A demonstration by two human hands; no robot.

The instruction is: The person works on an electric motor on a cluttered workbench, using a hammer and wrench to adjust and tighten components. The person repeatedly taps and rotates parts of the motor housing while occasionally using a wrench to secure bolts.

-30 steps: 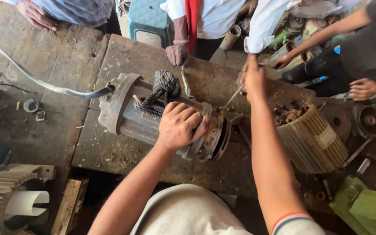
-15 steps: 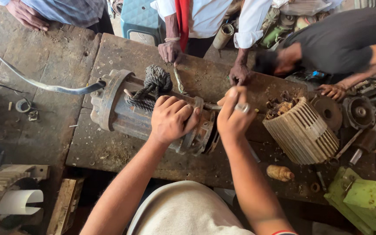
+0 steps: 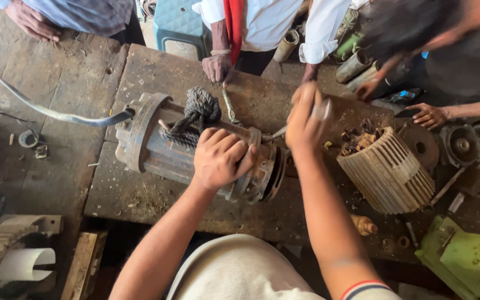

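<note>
Hands: left hand (image 3: 219, 157) curled, gripping the motor housing (image 3: 190, 150); right hand (image 3: 305, 119) (blurred) closed around a metal tool (image 3: 276, 133).

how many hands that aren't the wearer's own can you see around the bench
5, maybe more hidden. One hand rests top left; one hand behind the rope-wrapped motor; one under a white cuff; two at right, by the ribbed housing.

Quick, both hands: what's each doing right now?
Left hand: closed, gripping the top of the motor housing.
Right hand: closed on a thin metal tool; blurred.
</note>
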